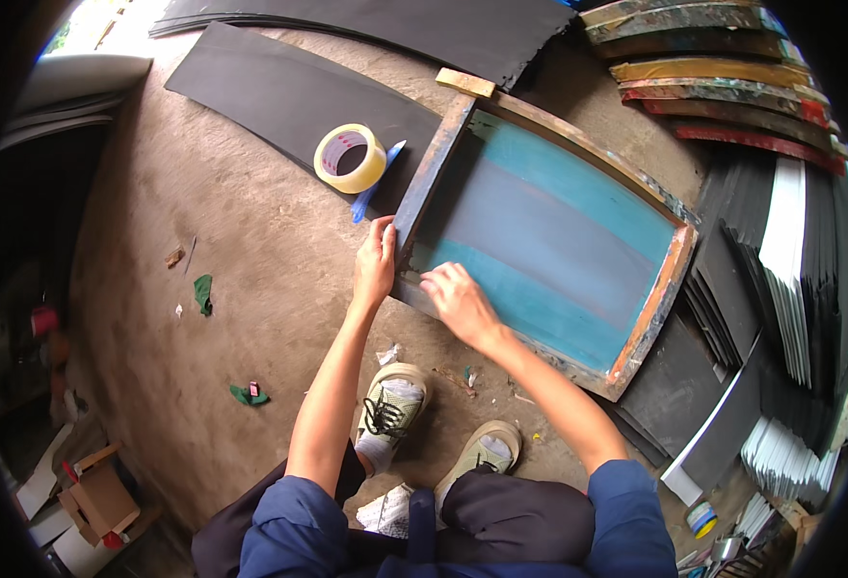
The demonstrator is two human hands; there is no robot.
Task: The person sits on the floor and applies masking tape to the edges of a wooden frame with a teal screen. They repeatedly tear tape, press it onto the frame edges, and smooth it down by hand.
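A wooden screen-printing frame point(434, 171) with teal and grey-blue mesh point(549, 231) lies tilted to the right before me. My left hand point(376, 262) is closed on the outer edge of its left rail, near the lower left corner. Inside that corner, my right hand point(460, 301) rests with bent fingers bunched over the mesh and near rail. Whatever its fingertips hold, if anything, is hidden. Beyond my left hand, a roll of clear yellowish tape point(374, 154) and a blue utility knife point(361, 204) lie on a long black board point(289, 91).
A wooden block point(465, 82) sits at the frame's far left corner. Paint-stained frames point(713, 72) are stacked at the far right, above black and white sheets point(790, 260). Green scraps point(202, 294) lie on the floor; a cardboard box point(101, 496) stands lower left.
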